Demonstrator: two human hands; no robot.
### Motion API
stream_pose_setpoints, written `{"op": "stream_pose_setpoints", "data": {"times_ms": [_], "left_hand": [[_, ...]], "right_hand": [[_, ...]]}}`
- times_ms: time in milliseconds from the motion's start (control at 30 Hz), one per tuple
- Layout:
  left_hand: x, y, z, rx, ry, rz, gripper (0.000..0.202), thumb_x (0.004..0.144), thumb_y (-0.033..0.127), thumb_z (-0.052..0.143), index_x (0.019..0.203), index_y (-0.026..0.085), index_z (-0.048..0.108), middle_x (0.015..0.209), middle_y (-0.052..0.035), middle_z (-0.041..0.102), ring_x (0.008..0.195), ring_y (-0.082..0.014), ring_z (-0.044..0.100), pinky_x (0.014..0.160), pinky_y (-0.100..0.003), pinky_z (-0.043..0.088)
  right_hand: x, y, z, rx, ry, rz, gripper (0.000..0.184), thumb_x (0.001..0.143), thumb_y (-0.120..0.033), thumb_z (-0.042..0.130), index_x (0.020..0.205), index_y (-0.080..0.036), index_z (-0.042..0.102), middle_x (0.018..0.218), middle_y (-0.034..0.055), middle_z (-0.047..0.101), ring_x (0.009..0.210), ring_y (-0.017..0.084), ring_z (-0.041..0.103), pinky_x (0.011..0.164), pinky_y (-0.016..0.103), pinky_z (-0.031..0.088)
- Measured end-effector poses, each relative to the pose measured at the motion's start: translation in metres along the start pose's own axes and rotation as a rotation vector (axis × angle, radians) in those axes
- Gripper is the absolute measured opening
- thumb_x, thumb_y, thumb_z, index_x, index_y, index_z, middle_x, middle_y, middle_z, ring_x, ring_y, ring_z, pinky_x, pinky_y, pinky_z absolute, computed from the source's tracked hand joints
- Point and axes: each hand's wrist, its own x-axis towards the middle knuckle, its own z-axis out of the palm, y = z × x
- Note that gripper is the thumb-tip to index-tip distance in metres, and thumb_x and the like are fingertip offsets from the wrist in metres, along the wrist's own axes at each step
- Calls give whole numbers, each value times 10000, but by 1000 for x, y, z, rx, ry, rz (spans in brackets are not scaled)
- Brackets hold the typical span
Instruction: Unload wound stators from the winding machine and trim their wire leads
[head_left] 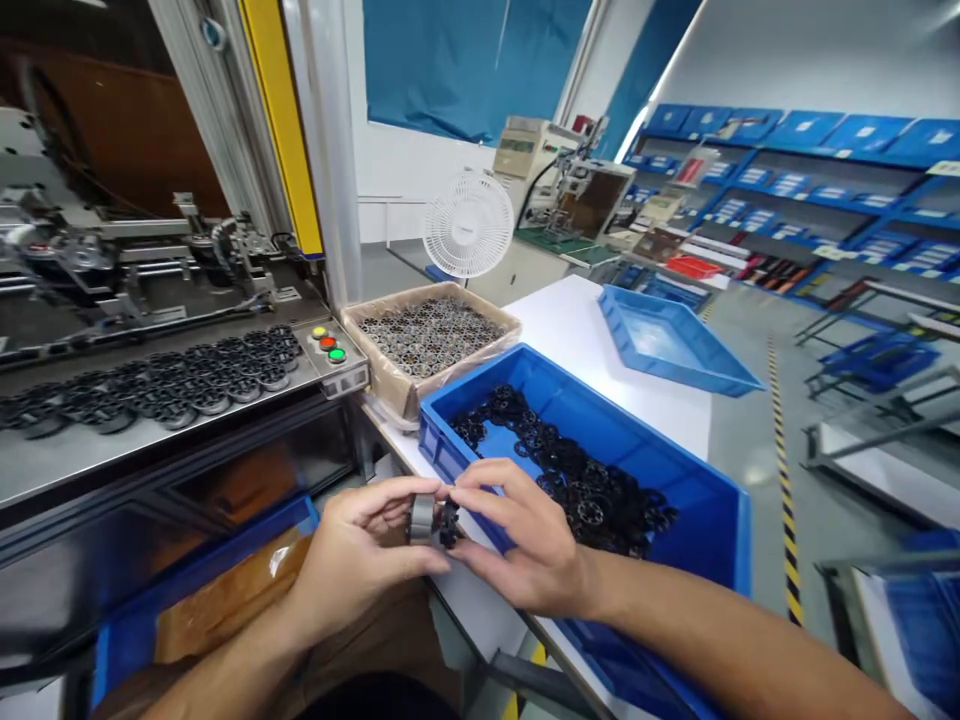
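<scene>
Between thumb and fingers, my left hand (pixel 367 545) grips a grey metal ring (pixel 422 520) on its side. My right hand (pixel 521 535) pinches a small black toothed part (pixel 449 524) against the ring's right side; whether the two are joined I cannot tell. Both hands are in front of the near corner of a deep blue bin (pixel 645 420), which holds a heap of black spoked wheel-like parts (pixel 592 500). On the machine's metal ledge to the left stand rows of black and grey round parts (pixel 172 385).
An open carton (pixel 409 395) of small metal parts stands behind the blue bin. A control box with coloured buttons (pixel 328 343) sits at the ledge's end. A shallow blue tray (pixel 675 345) lies on the white table (pixel 562 310). Below left is another blue bin (pixel 112 640).
</scene>
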Motion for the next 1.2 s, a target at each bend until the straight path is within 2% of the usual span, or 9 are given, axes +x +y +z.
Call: {"op": "stream_pose_setpoints", "data": {"times_ms": [100, 300, 500, 767, 867, 967, 1033, 1100, 1200], "left_hand": [[-1, -3, 7, -66, -35, 12, 523, 514, -15, 865, 970, 223, 770, 871, -3, 799, 799, -169, 761, 727, -167, 600], [-1, 0, 10, -61, -72, 68, 566, 556, -69, 822, 1004, 271, 767, 925, 30, 796, 847, -138, 755, 767, -121, 578], [0, 2, 8, -63, -94, 8, 588, 551, -73, 824, 1007, 295, 768, 897, 45, 796, 835, -143, 757, 711, -97, 578], [-2, 3, 9, -33, -155, -38, 595, 550, -55, 836, 1017, 307, 770, 913, 45, 795, 842, -156, 757, 729, -111, 581], [-4, 0, 10, -13, -172, -39, 560, 594, -11, 836, 1033, 328, 762, 943, 51, 793, 877, -151, 752, 767, -121, 575], [-8, -5, 9, 43, -143, -31, 496, 720, 106, 795, 1142, 352, 713, 1075, 37, 770, 1006, -155, 718, 874, -167, 552], [-13, -5, 0, 154, -111, -27, 452, 832, 204, 708, 1259, 337, 643, 1198, -2, 721, 1048, -161, 694, 922, -211, 539], [-18, -2, -20, 323, -43, -14, 415, 908, 287, 604, 1323, 288, 595, 1275, -56, 665, 988, -163, 700, 898, -247, 554], [-28, 18, -77, 654, 225, 70, 430, 922, 399, 532, 1300, 208, 606, 1285, -109, 634, 922, -183, 707, 841, -289, 574]], "right_hand": [[-1, 5, 0, 14, 5, -28, 468, 827, -114, 671, 1271, -163, 533, 1020, 120, 631, 983, 228, 620, 810, 421, 572], [0, 8, 1, 32, 18, -52, 483, 804, -64, 669, 1261, -144, 532, 1027, 125, 627, 983, 222, 614, 815, 416, 575], [0, 12, -2, -69, -10, -127, 421, 862, -173, 657, 1262, -132, 533, 1004, 127, 631, 962, 220, 620, 801, 421, 582], [-1, 15, -8, -212, -63, -281, 299, 904, -281, 623, 1104, -59, 610, 933, 145, 685, 914, 233, 641, 714, 382, 572], [-2, 14, -6, -237, -62, -275, 296, 912, -275, 605, 1100, -46, 610, 921, 146, 688, 903, 236, 640, 697, 375, 570], [-2, 15, -6, -257, -83, -254, 296, 909, -273, 612, 1111, -58, 606, 946, 140, 687, 917, 234, 641, 734, 374, 572], [-2, 15, -7, -270, -128, -232, 339, 893, -308, 643, 1128, -67, 604, 962, 136, 682, 928, 238, 639, 758, 382, 569], [-5, 18, -7, -301, -170, -204, 358, 882, -317, 660, 1137, -72, 608, 980, 140, 675, 945, 246, 634, 777, 392, 562], [-11, 29, -6, -373, -186, -193, 299, 888, -233, 648, 1143, -79, 624, 1036, 152, 667, 1007, 252, 621, 856, 404, 534]]}}
